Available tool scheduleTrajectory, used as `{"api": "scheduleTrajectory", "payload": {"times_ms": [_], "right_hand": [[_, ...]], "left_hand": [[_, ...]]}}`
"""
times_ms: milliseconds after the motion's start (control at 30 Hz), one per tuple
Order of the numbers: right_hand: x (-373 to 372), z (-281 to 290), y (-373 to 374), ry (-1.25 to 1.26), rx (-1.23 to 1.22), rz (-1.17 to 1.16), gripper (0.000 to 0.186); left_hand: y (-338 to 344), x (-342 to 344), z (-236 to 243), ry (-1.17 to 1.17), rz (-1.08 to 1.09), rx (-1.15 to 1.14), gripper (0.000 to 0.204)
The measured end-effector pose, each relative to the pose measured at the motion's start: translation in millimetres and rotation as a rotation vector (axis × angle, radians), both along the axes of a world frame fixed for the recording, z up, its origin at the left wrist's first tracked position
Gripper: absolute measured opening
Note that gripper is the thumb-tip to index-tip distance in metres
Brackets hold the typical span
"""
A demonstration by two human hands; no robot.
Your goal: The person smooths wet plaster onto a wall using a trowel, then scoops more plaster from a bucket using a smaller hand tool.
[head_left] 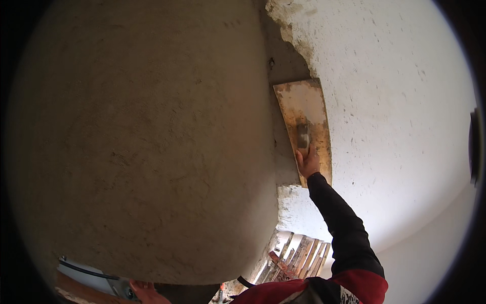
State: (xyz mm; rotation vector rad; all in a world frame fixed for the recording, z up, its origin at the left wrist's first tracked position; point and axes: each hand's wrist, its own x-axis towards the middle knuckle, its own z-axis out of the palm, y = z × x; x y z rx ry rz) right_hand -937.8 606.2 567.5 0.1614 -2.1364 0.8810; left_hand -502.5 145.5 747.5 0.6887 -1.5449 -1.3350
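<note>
Right hand [308,163], centre-right of frame, fingers closed around the handle [303,137] of a flat wooden float [306,109]. Float sits right of centre, long side running roughly up the frame, its face worn and stained; it overlaps a grey strip [288,63] and the adjoining white wall [395,126]; full contact cannot be confirmed. White coat has a ragged edge above the float and another below. Broad grey-brown plastered surface [147,137] fills the left and centre. Left hand [147,293] at lower left edge, partly cut off, near a dark cable [88,268]; cannot tell whether its grip is closed. Wooden slats [304,256] at lower centre-right.
</note>
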Motion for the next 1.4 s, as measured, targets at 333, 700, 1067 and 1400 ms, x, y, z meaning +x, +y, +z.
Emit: {"api": "scheduleTrajectory", "payload": {"times_ms": [333,700,1067,1400], "right_hand": [[-92.5,289.0,-29.4,0.225,-0.086,-0.07,0.044],[1.4,-100.5,14.9,-0.232,-0.039,-0.022,0.062],[-50.1,218.0,47.2,0.18,-0.357,-0.081,0.045],[11.2,5.4,53.7,-0.053,-0.231,0.08,0.047]], "left_hand": [[-15.6,4.3,-21.2,-0.277,0.071,-0.642,0.048],[8.0,-12.3,-11.2,-0.118,0.132,-0.25,0.051],[98.4,-48.9,-13.0,-0.02,-0.002,-0.757,0.042],[258.7,-210.0,-20.5,-0.134,-1.062,-0.664,0.033]]}}
